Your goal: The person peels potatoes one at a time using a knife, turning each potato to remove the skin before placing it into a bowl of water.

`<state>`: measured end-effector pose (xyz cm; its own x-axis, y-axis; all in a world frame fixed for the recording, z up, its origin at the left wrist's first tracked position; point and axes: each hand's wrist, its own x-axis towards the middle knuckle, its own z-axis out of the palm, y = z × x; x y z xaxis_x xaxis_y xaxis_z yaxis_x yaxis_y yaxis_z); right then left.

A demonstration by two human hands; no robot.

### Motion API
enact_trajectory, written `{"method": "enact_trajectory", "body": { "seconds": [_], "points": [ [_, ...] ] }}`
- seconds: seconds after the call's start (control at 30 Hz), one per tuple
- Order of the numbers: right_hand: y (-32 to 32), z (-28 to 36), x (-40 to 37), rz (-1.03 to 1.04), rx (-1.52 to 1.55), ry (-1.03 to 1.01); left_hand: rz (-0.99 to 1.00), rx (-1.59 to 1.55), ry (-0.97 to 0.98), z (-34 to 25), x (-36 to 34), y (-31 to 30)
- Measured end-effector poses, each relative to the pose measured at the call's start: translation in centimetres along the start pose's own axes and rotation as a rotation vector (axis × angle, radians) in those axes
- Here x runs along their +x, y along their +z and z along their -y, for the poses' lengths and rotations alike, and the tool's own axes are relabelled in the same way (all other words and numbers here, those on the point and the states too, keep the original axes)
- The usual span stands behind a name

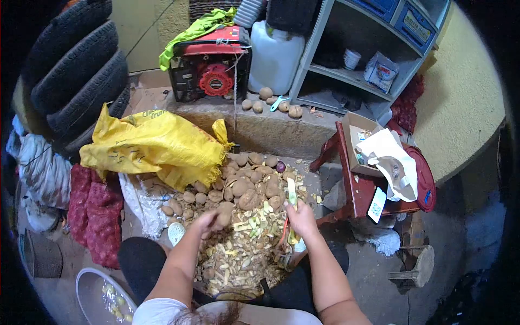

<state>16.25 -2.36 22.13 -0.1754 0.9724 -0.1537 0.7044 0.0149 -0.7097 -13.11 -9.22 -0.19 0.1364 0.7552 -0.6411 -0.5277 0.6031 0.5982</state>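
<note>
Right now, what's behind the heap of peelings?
Behind the peelings: a pile of brown, unpeeled potatoes, with a purple onion at its right. The yellow sack overlaps the pile's left, so what lies under it can't be seen.

- The indoor light is uneven — fairly bright across the middle, dim over the dark grey floor at lower right.
- The crumpled white paper bag and translucent white plastic jerrycan show brightest, the bag's detail partly washed out.
- Deep shadow fills the open compartments of the grey metal shelf.
- Stacked black rubber tyres sink into the dark left side.
- Fisheye distortion bends straight lines outward; black vignetting swallows the corners.
- Heaped brown potatoes look reasonably clear — small lettering on the blue drawer fronts stays soft.
</note>
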Motion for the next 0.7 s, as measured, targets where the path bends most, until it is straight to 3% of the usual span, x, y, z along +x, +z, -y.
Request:
{"method": "enact_trajectory", "body": {
  "seconds": [0.07,0.1,0.23,0.3,0.33,0.4,0.43,0.57,0.7],
  "points": [
    [0.2,0.2,-0.5,-0.068,0.000,-0.036,0.204,-0.414,0.014,-3.9,-2.6,5.3],
    [0.3,0.8,-1.0,-0.092,-0.023,-0.047,0.386,-0.398,0.056,-5.1,-3.4,6.6],
    [1.3,1.7,-2.5,-0.119,0.027,-0.149,0.394,-0.396,0.085,-9.3,-10.9,13.6],
    [2.2,1.6,-3.5,-0.149,0.077,-0.251,0.627,-0.389,0.011,-9.7,-12.4,13.9],
    [2.2,2.4,-4.4,-0.151,0.085,-0.262,0.624,-0.381,0.021,-9.9,-13.9,14.8],
    [2.5,3.8,-5.8,-0.041,0.165,-0.241,0.316,-0.303,0.182,-10.2,-17.0,16.3],
    [3.6,3.7,-5.8,-0.069,0.256,-0.323,0.348,-0.379,0.218,-10.3,-17.9,16.2],
    [4.1,6.4,-6.4,0.034,0.233,-0.307,0.389,-0.568,0.355,-9.8,-17.9,14.9],
    [4.1,7.7,-5.8,0.000,0.350,-0.351,0.374,-0.384,0.467,-10.3,-17.3,15.1]
  ]
}}
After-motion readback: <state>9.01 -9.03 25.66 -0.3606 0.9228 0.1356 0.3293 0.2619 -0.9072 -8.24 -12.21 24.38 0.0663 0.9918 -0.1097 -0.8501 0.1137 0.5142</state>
